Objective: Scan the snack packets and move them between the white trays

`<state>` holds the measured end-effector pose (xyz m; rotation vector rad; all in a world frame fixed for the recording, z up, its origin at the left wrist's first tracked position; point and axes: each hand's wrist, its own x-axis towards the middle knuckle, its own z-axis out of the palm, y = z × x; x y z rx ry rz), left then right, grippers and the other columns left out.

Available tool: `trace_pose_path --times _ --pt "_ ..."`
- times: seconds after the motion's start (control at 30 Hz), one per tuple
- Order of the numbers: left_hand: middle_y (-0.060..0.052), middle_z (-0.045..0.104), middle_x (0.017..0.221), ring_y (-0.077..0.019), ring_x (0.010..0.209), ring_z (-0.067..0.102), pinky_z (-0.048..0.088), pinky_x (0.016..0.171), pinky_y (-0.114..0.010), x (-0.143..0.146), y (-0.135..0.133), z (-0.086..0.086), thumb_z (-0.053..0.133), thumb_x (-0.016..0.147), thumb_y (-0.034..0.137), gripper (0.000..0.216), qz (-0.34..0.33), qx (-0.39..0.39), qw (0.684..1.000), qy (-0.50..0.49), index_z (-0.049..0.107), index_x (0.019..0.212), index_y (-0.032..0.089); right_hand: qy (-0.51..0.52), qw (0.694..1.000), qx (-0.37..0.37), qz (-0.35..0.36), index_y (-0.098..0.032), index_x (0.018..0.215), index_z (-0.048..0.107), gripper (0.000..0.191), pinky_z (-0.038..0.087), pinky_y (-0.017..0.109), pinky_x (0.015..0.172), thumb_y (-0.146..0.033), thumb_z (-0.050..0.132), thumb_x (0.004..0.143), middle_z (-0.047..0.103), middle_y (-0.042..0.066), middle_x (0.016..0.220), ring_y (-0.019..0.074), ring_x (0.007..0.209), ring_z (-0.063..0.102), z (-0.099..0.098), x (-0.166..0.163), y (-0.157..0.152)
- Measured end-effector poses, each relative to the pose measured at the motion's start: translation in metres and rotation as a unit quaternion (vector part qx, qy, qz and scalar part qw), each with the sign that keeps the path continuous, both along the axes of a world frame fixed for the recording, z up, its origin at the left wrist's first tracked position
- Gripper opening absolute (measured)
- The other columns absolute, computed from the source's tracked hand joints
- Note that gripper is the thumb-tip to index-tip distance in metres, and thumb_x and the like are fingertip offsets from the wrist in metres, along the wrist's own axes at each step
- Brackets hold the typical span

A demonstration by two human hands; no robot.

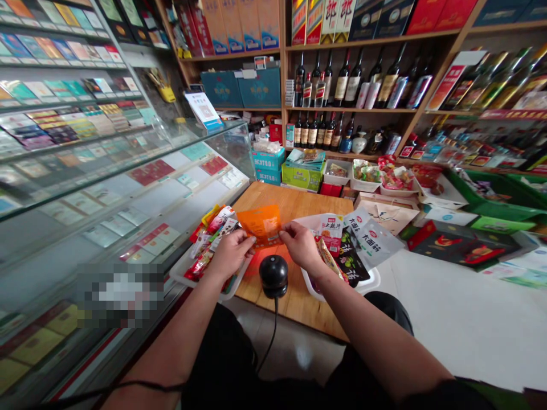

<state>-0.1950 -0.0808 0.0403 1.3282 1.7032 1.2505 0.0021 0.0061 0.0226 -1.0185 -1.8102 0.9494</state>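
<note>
An orange snack packet point(262, 224) is held upright between my two hands, above the wooden table. My left hand point(233, 250) pinches its lower left side, and my right hand point(300, 244) pinches its right edge. Just in front of me, below the packet, stands a black corded scanner point(273, 275) with a reddish glow on the wood behind it. Beneath my left hand is a white basket point(182, 277) of colourful snack packets. Right of my right hand, another white basket point(374, 280) holds several snack bags, among them a black bag point(352, 262) and grey-white ones.
A glass display counter point(171, 193) runs along the left. Behind the wooden table point(294, 196) stand boxes and white trays point(365, 179) of snacks. Shelves with bottles point(342, 82) line the back wall. Dark gift boxes point(464, 245) lie at the right. The scanner's cable point(273, 324) hangs toward me.
</note>
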Motion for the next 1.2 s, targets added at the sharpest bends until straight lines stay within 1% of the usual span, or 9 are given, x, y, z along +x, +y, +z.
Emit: trace_pose_path --times 0.1,0.2,0.3,0.4,0.57,0.8,0.9,1.03,1.2 --pt "-0.001 0.069 0.067 -0.0177 0.061 0.064 0.049 0.06 -0.028 -0.009 0.013 -0.011 0.063 0.088 0.045 0.026 -0.009 0.007 0.999 0.039 0.061 0.078 0.02 -0.073 0.996 0.05 0.003 -0.022 0.077 0.064 0.013 0.04 0.026 0.067 -0.023 0.057 0.089 0.067 0.0 0.075 0.0159 0.07 0.06 -0.001 -0.002 0.012" --pt "-0.001 0.07 0.069 -0.0187 0.063 0.066 0.05 0.062 -0.029 -0.017 0.027 -0.028 0.058 0.09 0.043 0.024 -0.008 0.005 0.997 0.078 0.061 0.08 0.021 -0.133 0.988 0.08 0.01 -0.021 0.073 0.06 0.016 0.037 0.026 0.067 -0.02 0.057 0.089 0.066 0.001 0.074 0.0159 0.069 0.057 -0.01 -0.006 0.022" --pt "-0.001 0.07 0.069 -0.0191 0.063 0.067 0.049 0.061 -0.029 -0.021 0.036 -0.046 0.054 0.091 0.04 0.022 -0.006 -0.01 0.995 0.097 0.061 0.079 0.022 -0.172 0.981 0.085 0.014 -0.021 0.073 0.059 0.017 0.036 0.026 0.068 -0.019 0.055 0.09 0.066 0.002 0.076 0.0161 0.07 0.056 -0.025 -0.009 0.027" --pt "-0.001 0.068 0.066 -0.0181 0.06 0.063 0.044 0.059 -0.028 -0.022 0.039 -0.057 0.052 0.092 0.037 0.023 -0.008 -0.022 0.99 0.138 0.06 0.077 0.022 -0.196 0.978 0.072 0.013 -0.02 0.074 0.061 0.017 0.036 0.026 0.068 -0.018 0.055 0.09 0.068 0.003 0.077 0.0162 0.07 0.057 -0.04 -0.01 0.03" --pt "0.001 0.06 0.06 -0.0166 0.058 0.057 0.037 0.059 -0.028 -0.021 0.04 -0.066 0.051 0.091 0.033 0.026 -0.018 -0.018 0.976 0.214 0.054 0.068 0.022 -0.201 0.978 0.06 0.017 -0.019 0.075 0.065 0.017 0.037 0.026 0.069 -0.015 0.054 0.088 0.069 0.004 0.077 0.0169 0.072 0.058 -0.058 -0.008 0.035" --pt "-0.001 0.064 0.066 -0.0168 0.065 0.058 0.037 0.063 -0.028 -0.024 0.046 -0.079 0.051 0.092 0.029 0.024 -0.026 -0.011 0.974 0.225 0.057 0.07 0.021 -0.203 0.978 0.04 0.02 -0.018 0.077 0.068 0.015 0.038 0.024 0.069 -0.015 0.058 0.088 0.07 0.004 0.078 0.0158 0.07 0.058 -0.067 -0.008 0.037" --pt "0.0 0.063 0.066 -0.0164 0.064 0.056 0.036 0.062 -0.028 -0.023 0.047 -0.079 0.052 0.091 0.03 0.024 -0.021 -0.012 0.973 0.231 0.058 0.07 0.021 -0.208 0.977 0.047 0.018 -0.017 0.077 0.069 0.015 0.038 0.025 0.069 -0.015 0.058 0.088 0.071 0.004 0.079 0.0163 0.071 0.059 -0.07 -0.008 0.04" --pt "0.001 0.058 0.062 -0.0157 0.061 0.052 0.033 0.06 -0.029 -0.02 0.048 -0.076 0.054 0.089 0.03 0.025 -0.007 -0.011 0.969 0.248 0.054 0.066 0.021 -0.226 0.973 0.038 0.014 -0.017 0.081 0.072 0.015 0.038 0.025 0.068 -0.014 0.059 0.088 0.073 0.005 0.081 0.0172 0.073 0.061 -0.072 -0.006 0.043" --pt "-0.001 0.063 0.066 -0.0166 0.063 0.055 0.035 0.062 -0.029 -0.019 0.049 -0.077 0.052 0.091 0.029 0.025 -0.015 -0.016 0.968 0.25 0.058 0.068 0.02 -0.211 0.977 0.035 0.015 -0.018 0.078 0.072 0.015 0.039 0.024 0.069 -0.017 0.061 0.088 0.073 0.004 0.08 0.0165 0.072 0.061 -0.072 -0.004 0.041"
